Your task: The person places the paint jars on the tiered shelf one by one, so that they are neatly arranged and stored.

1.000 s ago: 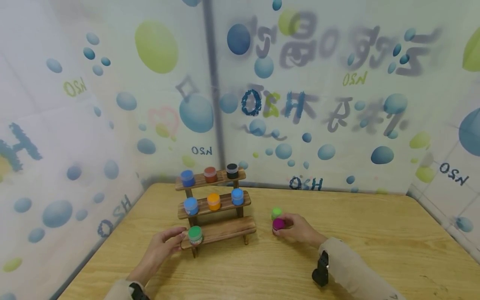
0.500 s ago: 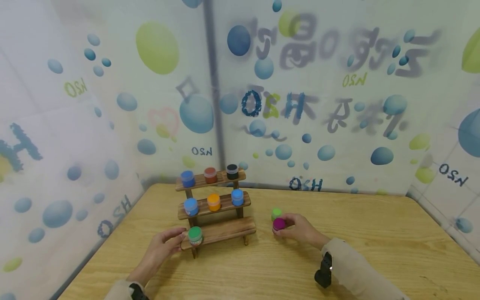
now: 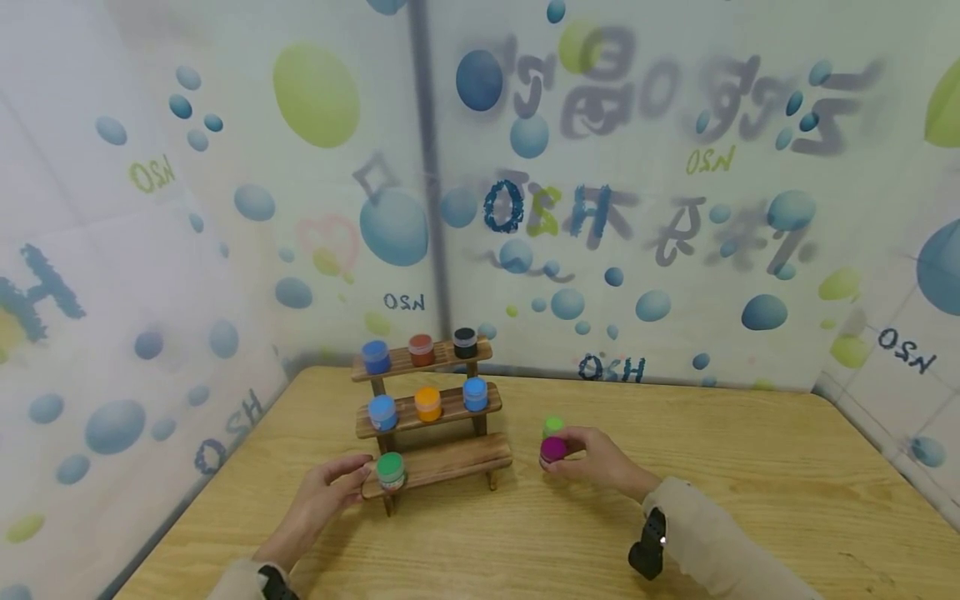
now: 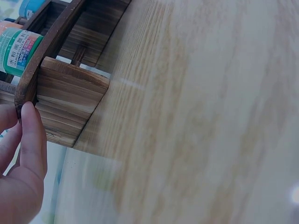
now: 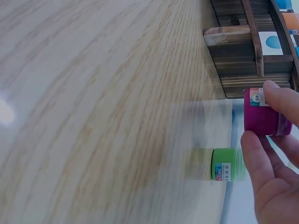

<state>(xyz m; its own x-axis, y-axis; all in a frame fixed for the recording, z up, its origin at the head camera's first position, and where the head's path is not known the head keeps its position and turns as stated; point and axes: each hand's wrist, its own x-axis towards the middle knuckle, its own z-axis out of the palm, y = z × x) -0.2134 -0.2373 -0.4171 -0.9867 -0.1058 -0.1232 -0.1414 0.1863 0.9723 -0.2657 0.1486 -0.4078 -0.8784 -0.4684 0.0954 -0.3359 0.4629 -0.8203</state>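
My right hand (image 3: pixel 600 460) pinches a purple paint jar (image 3: pixel 553 450) between thumb and fingers. In the right wrist view this jar (image 5: pixel 261 114) appears slightly off the table. Just behind it stands a light green paint jar (image 3: pixel 553 427), partly covered by the hand in the head view. My left hand (image 3: pixel 322 496) grips the left end of the lowest tier of a three-tier wooden rack (image 3: pixel 457 460). Near those fingers, a green paint jar (image 3: pixel 391 471) sits on that tier; its label (image 4: pixel 21 49) shows in the left wrist view.
The middle tier bears two light blue jars and an orange jar (image 3: pixel 428 404). On the top tier are a blue jar (image 3: pixel 376 357), a brown-red jar (image 3: pixel 422 350) and a black jar (image 3: pixel 465 342). A patterned curtain (image 3: pixel 645 250) hangs behind the wooden table (image 3: pixel 712 450).
The purple jar has shifted slightly left in my right hand, towards the rack. My left hand keeps its place at the rack.
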